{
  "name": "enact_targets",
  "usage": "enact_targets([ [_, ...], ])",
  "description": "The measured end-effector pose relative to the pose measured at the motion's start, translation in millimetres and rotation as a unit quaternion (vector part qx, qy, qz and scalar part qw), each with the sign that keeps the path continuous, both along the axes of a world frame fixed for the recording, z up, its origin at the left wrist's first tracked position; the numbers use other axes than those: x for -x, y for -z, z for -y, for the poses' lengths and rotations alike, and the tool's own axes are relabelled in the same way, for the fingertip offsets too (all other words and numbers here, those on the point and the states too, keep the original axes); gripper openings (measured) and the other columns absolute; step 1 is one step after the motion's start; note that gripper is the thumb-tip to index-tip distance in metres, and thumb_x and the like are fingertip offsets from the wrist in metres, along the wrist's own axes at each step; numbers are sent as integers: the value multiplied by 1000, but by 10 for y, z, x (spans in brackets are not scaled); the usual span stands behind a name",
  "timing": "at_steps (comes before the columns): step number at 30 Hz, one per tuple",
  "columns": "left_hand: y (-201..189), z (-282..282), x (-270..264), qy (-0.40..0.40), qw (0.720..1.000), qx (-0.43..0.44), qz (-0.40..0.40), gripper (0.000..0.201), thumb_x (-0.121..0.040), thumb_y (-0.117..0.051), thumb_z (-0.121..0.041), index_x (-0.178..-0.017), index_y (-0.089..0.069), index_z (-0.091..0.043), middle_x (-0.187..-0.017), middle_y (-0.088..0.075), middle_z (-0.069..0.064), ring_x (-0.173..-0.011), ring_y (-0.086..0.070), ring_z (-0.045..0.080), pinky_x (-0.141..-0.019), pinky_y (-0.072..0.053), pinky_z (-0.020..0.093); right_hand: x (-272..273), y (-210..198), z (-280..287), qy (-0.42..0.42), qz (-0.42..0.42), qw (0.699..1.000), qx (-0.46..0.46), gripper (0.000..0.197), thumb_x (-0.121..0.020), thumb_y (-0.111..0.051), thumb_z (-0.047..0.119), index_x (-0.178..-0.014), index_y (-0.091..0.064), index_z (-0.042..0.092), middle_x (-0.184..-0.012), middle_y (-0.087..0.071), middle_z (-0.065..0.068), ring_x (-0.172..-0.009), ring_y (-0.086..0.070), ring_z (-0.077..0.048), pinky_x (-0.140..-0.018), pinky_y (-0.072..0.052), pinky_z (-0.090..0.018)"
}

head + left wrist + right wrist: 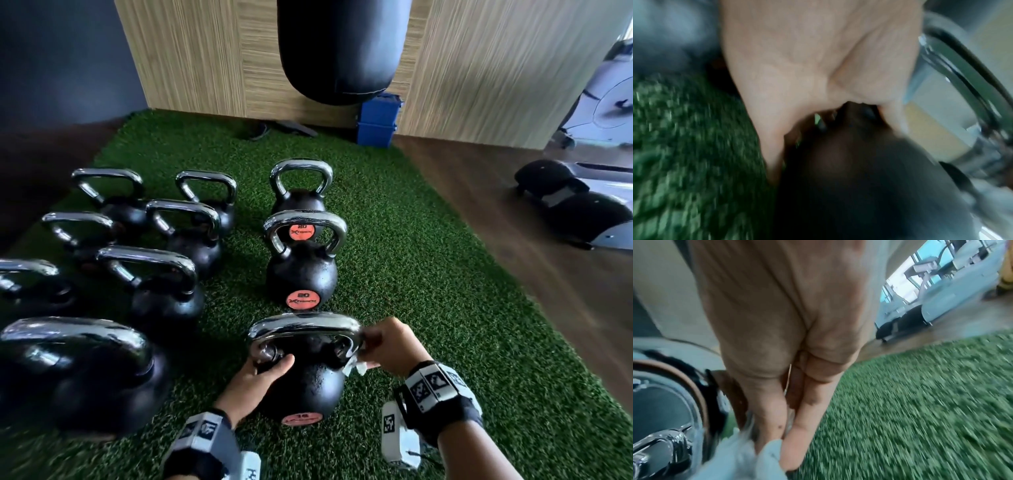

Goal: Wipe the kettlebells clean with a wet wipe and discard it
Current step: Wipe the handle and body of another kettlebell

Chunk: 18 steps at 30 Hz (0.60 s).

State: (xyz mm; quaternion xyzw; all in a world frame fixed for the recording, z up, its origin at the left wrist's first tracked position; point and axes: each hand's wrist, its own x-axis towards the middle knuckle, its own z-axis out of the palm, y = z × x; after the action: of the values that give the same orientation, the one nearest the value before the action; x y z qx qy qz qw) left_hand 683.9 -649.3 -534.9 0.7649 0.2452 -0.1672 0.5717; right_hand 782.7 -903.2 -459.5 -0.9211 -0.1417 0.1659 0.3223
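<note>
The nearest black kettlebell [308, 387] with a chrome handle [305, 325] stands on the green turf in front of me. My left hand [263, 371] grips its left shoulder below the handle, thumb on top. My right hand [383, 346] holds a white wet wipe [354, 366] against the handle's right end. In the right wrist view the wet wipe [748, 456] is bunched under the fingers [795, 426] beside the chrome handle [663, 426]. The blurred left wrist view shows the left hand [807, 65] on the black kettlebell [859, 186].
Two more kettlebells [301, 270] line up behind the near one, and several others [154, 270] crowd the left side of the turf [428, 291]. A black punching bag [342, 48] hangs ahead, blue boxes [376, 120] stand by the wall, and gym machines [575, 205] sit right.
</note>
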Motion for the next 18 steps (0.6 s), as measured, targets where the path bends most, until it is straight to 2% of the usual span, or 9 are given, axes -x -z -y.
enact_targets([
  [1,-89,-122,28,65,997,-20,-21,66,-73,-68,-71,-130,-50,-42,-125,-59,-14,-119,-52,15,-104,-34,33,-19,-59,19,15,13,1000,-13,15,-77,-80,12,-87,-73,21,-75,-73,5,-65,-69,-3,-64,-61,-26],
  [3,-283,-356,33,146,982,-120,2,49,-93,-66,-32,-140,-53,-27,-133,-61,-5,-118,-57,18,-105,-40,34,-58,-257,46,63,62,994,-69,15,-80,-78,12,-91,-68,16,-78,-74,3,-65,-70,-4,-58,-58,-20],
  [4,-392,-435,16,139,973,-172,61,40,-98,-59,-14,-137,-59,-21,-127,-67,-1,-113,-63,20,-103,-46,35,-68,-383,43,81,81,987,-113,16,-79,-78,11,-90,-67,14,-79,-74,2,-66,-71,-3,-58,-57,-18],
  [5,-510,-490,1,90,965,-210,133,35,-100,-53,-6,-132,-65,-15,-119,-72,2,-107,-67,18,-101,-50,33,-56,-510,24,88,81,978,-172,18,-76,-80,8,-89,-68,12,-79,-75,1,-67,-71,-4,-60,-56,-17],
  [7,-823,-478,-43,-53,935,-199,288,29,-101,-56,-9,-127,-68,-11,-120,-73,3,-105,-69,6,-96,-52,21,5,-732,-50,65,43,953,-294,21,-71,-80,2,-88,-70,7,-83,-75,-4,-70,-71,-10,-63,-56,-20],
  [9,-1139,-357,-88,-101,916,-72,381,29,-98,-60,-20,-125,-68,-12,-117,-75,2,-106,-70,5,-93,-55,20,96,-872,-142,17,6,931,-363,24,-68,-80,5,-89,-70,5,-87,-76,-9,-74,-73,-16,-66,-57,-23],
  [12,-1446,-71,-100,-45,926,99,361,38,-94,-60,-37,-123,-71,-15,-114,-76,2,-107,-72,15,-88,-59,26,207,-919,-276,-41,9,924,-379,27,-63,-82,18,-86,-72,10,-87,-76,-9,-78,-73,-22,-73,-59,-30],
  [15,-1484,129,-92,28,943,160,291,44,-93,-57,-46,-120,-73,-15,-117,-75,3,-109,-72,22,-89,-60,34,250,-900,-376,-50,60,930,-359,29,-60,-83,28,-82,-71,15,-83,-75,-5,-73,-69,-24,-69,-57,-33],
  [18,-1386,222,-62,49,928,219,297,38,-94,-60,-41,-117,-75,-15,-119,-74,6,-110,-72,24,-90,-60,32,263,-873,-450,-48,111,932,-341,35,-61,-89,39,-81,-65,21,-81,-73,-1,-66,-66,-21,-60,-54,-30],
])
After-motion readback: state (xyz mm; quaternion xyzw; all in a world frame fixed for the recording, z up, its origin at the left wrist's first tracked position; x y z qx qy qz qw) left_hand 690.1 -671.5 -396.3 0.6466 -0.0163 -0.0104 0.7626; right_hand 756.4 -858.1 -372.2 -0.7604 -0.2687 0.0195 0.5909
